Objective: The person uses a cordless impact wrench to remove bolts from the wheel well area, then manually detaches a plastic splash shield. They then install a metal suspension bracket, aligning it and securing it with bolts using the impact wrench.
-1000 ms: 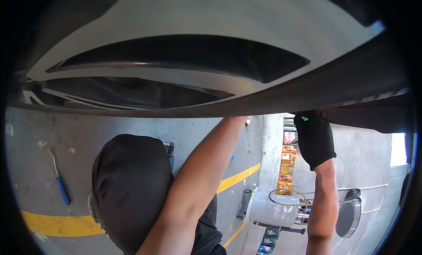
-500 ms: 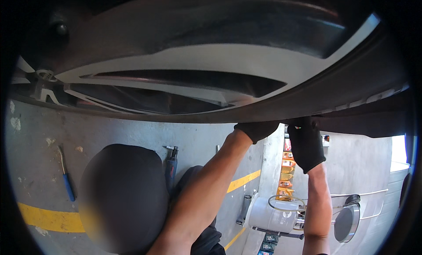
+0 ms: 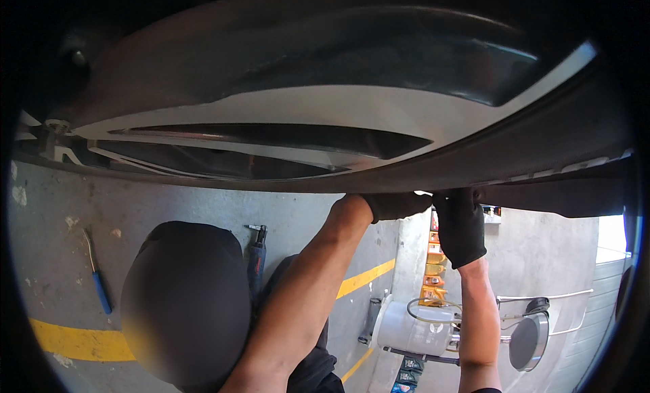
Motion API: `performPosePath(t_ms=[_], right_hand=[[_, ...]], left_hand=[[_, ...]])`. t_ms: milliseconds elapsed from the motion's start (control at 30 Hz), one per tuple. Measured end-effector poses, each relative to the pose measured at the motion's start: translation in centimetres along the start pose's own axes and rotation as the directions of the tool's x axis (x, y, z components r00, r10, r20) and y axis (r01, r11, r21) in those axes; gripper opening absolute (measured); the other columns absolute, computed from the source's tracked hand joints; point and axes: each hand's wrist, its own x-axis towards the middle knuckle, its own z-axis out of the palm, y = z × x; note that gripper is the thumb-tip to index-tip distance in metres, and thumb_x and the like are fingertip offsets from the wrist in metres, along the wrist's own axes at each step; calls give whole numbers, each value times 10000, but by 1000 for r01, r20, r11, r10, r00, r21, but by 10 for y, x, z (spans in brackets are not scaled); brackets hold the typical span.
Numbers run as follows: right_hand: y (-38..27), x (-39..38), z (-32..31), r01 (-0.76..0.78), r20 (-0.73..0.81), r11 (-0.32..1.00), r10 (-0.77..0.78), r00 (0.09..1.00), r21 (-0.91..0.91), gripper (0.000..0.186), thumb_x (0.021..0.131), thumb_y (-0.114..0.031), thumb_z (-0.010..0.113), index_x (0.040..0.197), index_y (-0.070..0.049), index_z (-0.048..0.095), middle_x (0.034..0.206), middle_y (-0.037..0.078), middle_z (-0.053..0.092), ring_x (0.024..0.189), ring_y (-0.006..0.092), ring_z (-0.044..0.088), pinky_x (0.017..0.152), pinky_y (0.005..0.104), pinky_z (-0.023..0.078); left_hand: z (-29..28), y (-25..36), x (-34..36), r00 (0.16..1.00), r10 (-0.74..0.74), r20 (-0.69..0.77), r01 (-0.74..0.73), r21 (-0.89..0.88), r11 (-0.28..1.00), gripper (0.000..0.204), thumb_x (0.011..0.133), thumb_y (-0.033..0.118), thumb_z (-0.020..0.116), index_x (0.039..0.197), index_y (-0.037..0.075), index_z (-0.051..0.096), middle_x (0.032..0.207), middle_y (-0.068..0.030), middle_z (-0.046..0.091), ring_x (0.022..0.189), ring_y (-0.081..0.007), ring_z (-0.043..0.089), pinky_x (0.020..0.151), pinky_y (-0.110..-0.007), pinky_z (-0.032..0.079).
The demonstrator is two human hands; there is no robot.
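A large wheel fills the upper part of the view, with a dark and silver rim (image 3: 325, 102) and a black tyre (image 3: 542, 139). Both my hands wear black gloves and meet at the tyre's lower edge. My left hand (image 3: 399, 206) reaches in from the left, its fingers hidden at the tyre and beside the other hand. Close against it, my right hand (image 3: 460, 230) points upward, its fingertips lost in the dark by a black panel (image 3: 555, 197). Anything they hold cannot be made out.
On the grey floor lie a blue-handled tool with a bent metal shaft (image 3: 99, 285) and a ratchet-headed power tool (image 3: 256, 261). A dark rounded form (image 3: 196, 285), partly blurred, stands left of my arm. To the right are a white tank (image 3: 409, 329), a round pan (image 3: 528, 342) and orange bottles (image 3: 433, 278).
My hands have come closer together, the left one now reaching up to the right one. The wheel sits slightly lower in view, and the background has shifted a little left.
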Motion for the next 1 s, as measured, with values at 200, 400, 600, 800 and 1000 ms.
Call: performPosePath(t_ms=[200,400,600,800,1000], right_hand=[[-4,1,-3,-167,53,985,165,985,34,527,955,-150,632,1408,-12,399,637,151,645,605,390,644,511,471,468],[-8,1,-3,-176,42,984,175,984,20,471,954,-157,640,1358,-19,442,637,145,646,595,387,638,514,461,468],[-3,11,-14,32,15,998,-33,999,56,421,949,-126,634,1338,-79,481,767,161,699,681,394,670,573,455,504],[-4,7,-17,-46,68,979,33,997,197,521,958,-105,613,1441,-83,420,981,209,724,824,420,691,673,453,541],[-4,7,-23,-104,132,958,71,989,268,580,958,-110,611,1491,-100,383,1052,226,717,905,432,690,744,458,545]], left_hand=[[16,2,3,967,-61,-246,59,-14,998,310,925,307,700,1146,91,731,1119,-126,728,1046,-285,656,955,-394,485],[16,-2,12,975,-221,34,222,-29,975,286,944,282,671,1143,86,735,1077,-134,734,1001,-301,661,940,-403,487],[33,-15,1,966,128,-226,-87,180,980,293,951,297,673,1149,87,725,1093,-139,729,1009,-295,661,940,-392,494],[12,2,7,995,-50,-88,48,-17,999,293,943,286,674,1129,64,718,1016,-135,742,928,-300,684,879,-397,524],[15,17,1,975,-71,-213,45,-122,992,212,861,120,705,1052,29,715,946,-148,743,900,-344,694,858,-426,535]])
